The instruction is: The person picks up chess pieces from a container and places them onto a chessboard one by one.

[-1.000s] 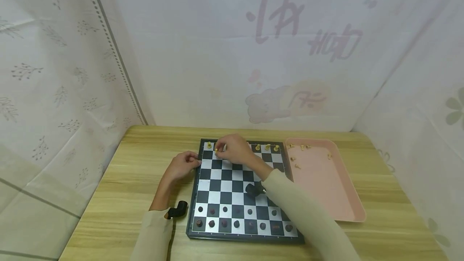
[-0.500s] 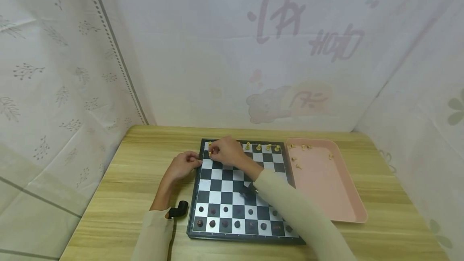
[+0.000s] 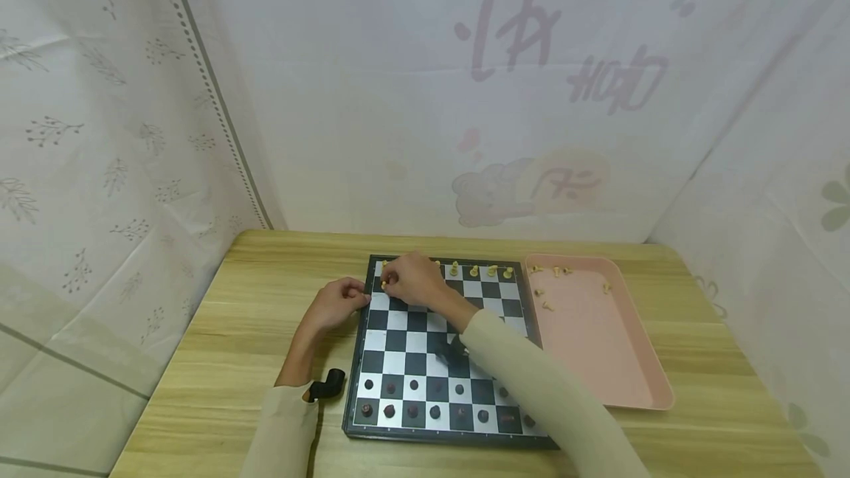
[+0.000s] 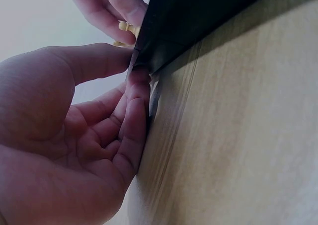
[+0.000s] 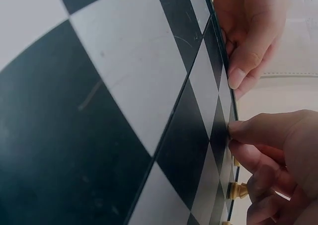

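At the centre of the head view a chessboard [image 3: 438,349] lies flat on the wooden counter [image 3: 219,360]. The right hand [image 3: 412,282] reaches across to the board's upper-left corner, its fingers [image 5: 258,130] curled and pinched on a small cream chess piece [image 3: 384,283] that sits on a square just below another cream piece in the top row; in the right wrist view the thumb and forefinger tips meet right at the board's surface. The left hand [image 3: 337,302] rests at the board's left edge, slightly below the right hand, and in the left wrist view its thumb lies on top of the dark rim while the curled fingers [image 4: 134,120] press against the side, gripping the edge. More cream pieces [image 3: 479,270] stand along the top row to the right of the right hand, and dark pieces [image 3: 434,411] fill the two bottom rows. Just right of the board, touching or nearly touching it, sits a pink tray [image 3: 624,382] with a few cream pieces scattered in its upper part. A patterned curtain fills the background.
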A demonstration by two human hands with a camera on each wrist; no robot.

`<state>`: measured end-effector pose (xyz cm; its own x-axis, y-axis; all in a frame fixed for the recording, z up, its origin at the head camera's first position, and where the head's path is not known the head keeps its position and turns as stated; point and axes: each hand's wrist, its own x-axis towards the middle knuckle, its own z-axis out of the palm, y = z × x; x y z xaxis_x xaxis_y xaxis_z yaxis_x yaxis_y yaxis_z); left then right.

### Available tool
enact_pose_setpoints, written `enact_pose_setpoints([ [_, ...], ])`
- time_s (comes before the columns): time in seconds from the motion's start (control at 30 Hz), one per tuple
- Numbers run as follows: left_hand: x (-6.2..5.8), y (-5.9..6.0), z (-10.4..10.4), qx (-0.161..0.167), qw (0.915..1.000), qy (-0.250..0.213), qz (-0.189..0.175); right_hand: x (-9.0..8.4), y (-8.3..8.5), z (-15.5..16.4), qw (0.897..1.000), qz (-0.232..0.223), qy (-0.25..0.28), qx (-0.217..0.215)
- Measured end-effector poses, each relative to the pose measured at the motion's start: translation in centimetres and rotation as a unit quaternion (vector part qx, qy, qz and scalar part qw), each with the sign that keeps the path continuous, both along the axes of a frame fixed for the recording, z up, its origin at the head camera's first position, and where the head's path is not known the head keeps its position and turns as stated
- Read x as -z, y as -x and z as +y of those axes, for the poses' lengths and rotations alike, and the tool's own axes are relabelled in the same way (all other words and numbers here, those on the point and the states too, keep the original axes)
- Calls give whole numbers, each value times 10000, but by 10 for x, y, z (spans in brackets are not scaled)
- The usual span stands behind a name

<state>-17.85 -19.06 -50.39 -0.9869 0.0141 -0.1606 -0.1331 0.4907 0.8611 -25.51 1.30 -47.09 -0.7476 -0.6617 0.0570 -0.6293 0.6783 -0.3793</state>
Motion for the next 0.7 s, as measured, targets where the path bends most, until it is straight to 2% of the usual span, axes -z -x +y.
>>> enact_pose_setpoints([
  [0.37, -3, -1, 2, -143, 9997, -62, -178, -11, 0, 28, 9990, -205, 303, 261],
  [0.7, -3, -2, 2, -156, 9996, -70, -209, -24, 3, 85, 9943, -117, 739, 765],
])
